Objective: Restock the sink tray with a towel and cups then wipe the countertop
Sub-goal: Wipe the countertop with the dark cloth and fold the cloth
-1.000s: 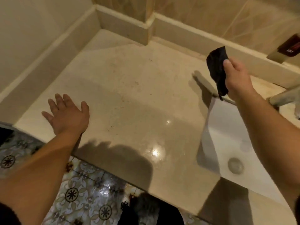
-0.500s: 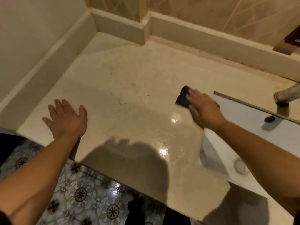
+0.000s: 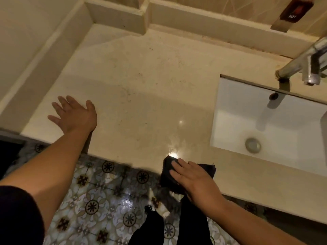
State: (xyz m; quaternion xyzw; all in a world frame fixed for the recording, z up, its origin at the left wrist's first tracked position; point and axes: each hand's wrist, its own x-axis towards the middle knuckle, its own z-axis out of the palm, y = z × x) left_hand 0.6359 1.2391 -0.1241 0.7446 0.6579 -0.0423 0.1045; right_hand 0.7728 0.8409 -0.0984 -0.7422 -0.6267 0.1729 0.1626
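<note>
A dark cloth (image 3: 168, 172) lies at the front edge of the beige stone countertop (image 3: 141, 89), partly hanging over it. My right hand (image 3: 192, 179) presses flat on the cloth, fingers pointing left. My left hand (image 3: 74, 114) rests flat on the countertop near its left front corner, fingers spread, holding nothing. No tray, towel or cups are in view.
A white rectangular sink (image 3: 276, 128) with a round drain (image 3: 253, 145) is set into the counter at the right, under a metal faucet (image 3: 304, 66). A raised ledge (image 3: 194, 23) runs along the back wall. Patterned floor tiles (image 3: 99, 200) lie below the front edge.
My right hand brought the cloth down from the air onto the counter by the sink, then dragged it toward me to the front edge. My left hand stayed planted.
</note>
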